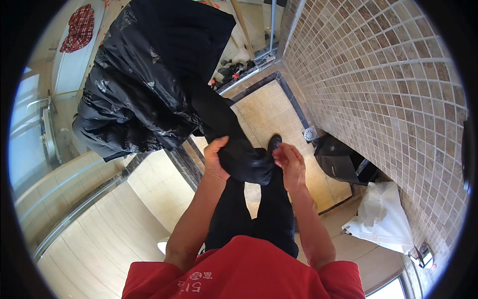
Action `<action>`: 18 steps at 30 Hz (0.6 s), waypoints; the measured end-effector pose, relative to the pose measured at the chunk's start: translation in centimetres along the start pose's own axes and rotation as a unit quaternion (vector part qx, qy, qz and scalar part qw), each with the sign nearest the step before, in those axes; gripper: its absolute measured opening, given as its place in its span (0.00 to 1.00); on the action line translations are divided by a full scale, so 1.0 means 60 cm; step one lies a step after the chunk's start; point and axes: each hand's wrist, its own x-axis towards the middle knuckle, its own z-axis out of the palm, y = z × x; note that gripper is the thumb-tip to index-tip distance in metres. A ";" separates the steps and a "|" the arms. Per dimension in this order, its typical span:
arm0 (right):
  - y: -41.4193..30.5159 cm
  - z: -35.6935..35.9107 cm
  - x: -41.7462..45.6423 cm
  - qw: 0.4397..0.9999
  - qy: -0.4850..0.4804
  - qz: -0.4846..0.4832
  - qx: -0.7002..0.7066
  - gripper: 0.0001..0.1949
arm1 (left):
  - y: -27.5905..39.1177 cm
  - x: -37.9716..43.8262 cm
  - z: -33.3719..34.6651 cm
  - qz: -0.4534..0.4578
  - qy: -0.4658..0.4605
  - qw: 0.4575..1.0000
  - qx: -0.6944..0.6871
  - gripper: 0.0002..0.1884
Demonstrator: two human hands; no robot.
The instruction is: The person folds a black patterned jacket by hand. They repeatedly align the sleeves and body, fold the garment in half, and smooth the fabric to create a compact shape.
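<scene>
A long black garment [231,127], its kind unclear, stretches from the upper left down to my hands. My left hand [216,159] grips the dark cloth near its lower end, thumb on top. Just right of the bunched end is my right hand [289,164], fingers curled; whether it pinches any cloth cannot be told. Beside and partly behind the black garment hangs a shiny black quilted jacket [130,93] with silvery printed patches. What holds these clothes up is hidden.
Mosaic tiles cover the wall [373,74] at right. By it stand a black bag [336,160] and a white bag [384,216]. A floor drain [309,133] lies near a ribbed mat [272,108]. Red plaid cloth [79,28] is at upper left, a metal rail [78,216] at lower left.
</scene>
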 end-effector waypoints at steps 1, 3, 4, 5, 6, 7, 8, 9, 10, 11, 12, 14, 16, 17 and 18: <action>0.027 -0.023 0.014 0.996 -0.019 0.069 0.051 0.14 | 0.009 0.003 0.000 -0.005 -0.044 0.999 -0.021 0.16; 0.088 -0.059 0.033 0.973 -0.049 0.195 0.116 0.15 | 0.018 0.009 -0.008 -0.014 -0.125 0.990 -0.064 0.18; 0.120 -0.058 0.031 0.967 -0.082 0.213 0.109 0.18 | 0.017 0.006 0.007 -0.046 -0.128 0.984 -0.116 0.27; 0.149 -0.051 0.030 0.964 -0.122 0.215 0.100 0.20 | 0.018 0.006 0.012 -0.072 -0.152 0.974 -0.151 0.29; 0.173 -0.036 0.033 0.959 -0.172 0.199 0.105 0.23 | 0.021 0.005 0.012 -0.097 -0.174 0.962 -0.185 0.31; 0.183 -0.011 0.037 0.932 -0.253 0.193 0.176 0.26 | 0.024 0.000 0.008 -0.121 -0.191 0.949 -0.220 0.33; 0.192 0.011 0.039 0.891 -0.331 0.195 0.241 0.29 | 0.022 0.000 -0.005 -0.121 -0.201 0.950 -0.205 0.35; 0.167 0.046 0.066 0.815 -0.450 0.222 0.292 0.32 | 0.026 -0.002 -0.004 -0.100 -0.176 0.971 -0.126 0.35; 0.148 0.061 0.063 0.784 -0.486 0.234 0.307 0.33 | 0.029 -0.006 -0.001 -0.078 -0.152 0.984 -0.049 0.36; 0.128 0.077 0.059 0.752 -0.522 0.247 0.319 0.35 | 0.030 -0.011 0.002 -0.057 -0.125 0.990 0.029 0.37; 0.103 0.081 0.041 0.780 -0.487 0.253 0.300 0.36 | 0.033 -0.010 0.004 -0.036 -0.079 0.994 0.069 0.32; 0.050 0.071 0.016 0.829 -0.427 0.263 0.248 0.38 | 0.040 0.003 -0.001 -0.044 -0.076 0.994 0.063 0.26; 0.016 0.053 -0.004 0.852 -0.396 0.290 0.183 0.39 | 0.036 0.025 -0.008 -0.033 -0.046 0.994 0.097 0.21; 0.003 0.050 -0.013 0.867 -0.372 0.298 0.146 0.36 | 0.031 0.039 -0.010 -0.017 -0.016 0.991 0.135 0.19; -0.013 0.050 -0.023 0.878 -0.348 0.308 0.111 0.33 | 0.025 0.053 -0.014 -0.002 0.015 0.985 0.174 0.18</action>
